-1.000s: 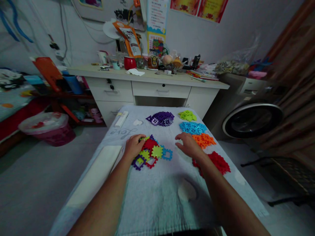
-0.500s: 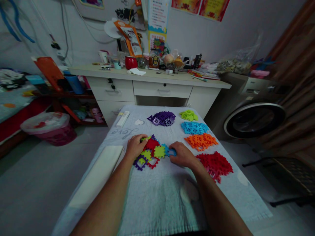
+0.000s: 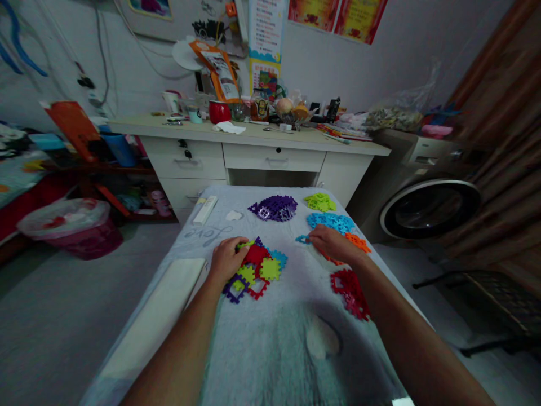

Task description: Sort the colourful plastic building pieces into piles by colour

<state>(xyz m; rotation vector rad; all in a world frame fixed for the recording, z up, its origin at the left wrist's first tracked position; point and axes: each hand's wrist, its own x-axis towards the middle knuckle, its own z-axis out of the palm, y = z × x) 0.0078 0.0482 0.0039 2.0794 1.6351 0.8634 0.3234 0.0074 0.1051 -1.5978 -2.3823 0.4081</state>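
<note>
My left hand (image 3: pixel 228 260) grips the left edge of a joined cluster of plastic interlocking pieces (image 3: pixel 256 256) in red, yellow-green, purple and blue, fingers closed over it. The cluster rests on the cloth-covered table. Over to the right, my right hand (image 3: pixel 327 242) pinches a blue interlocking piece (image 3: pixel 302 239), apart from the cluster. Just behind that hand lies the pile of blue pieces (image 3: pixel 332 221). An orange pile (image 3: pixel 357 242) is partly hidden under my right hand and wrist, and my forearm covers part of the red pile (image 3: pixel 350 293).
Purple pieces (image 3: pixel 274 208) and yellow-green pieces (image 3: pixel 320 201) are heaped at the table's far side. A long white strip (image 3: pixel 173 310) and a small white box (image 3: pixel 205 211) lie along the left. Beyond stand a cluttered desk (image 3: pixel 198 131) and a washing machine (image 3: pixel 406 186).
My right hand has moved right and away from the cluster, carrying the blue piece toward the blue pile. The left hand stays on the cluster. The view has shifted slightly.
</note>
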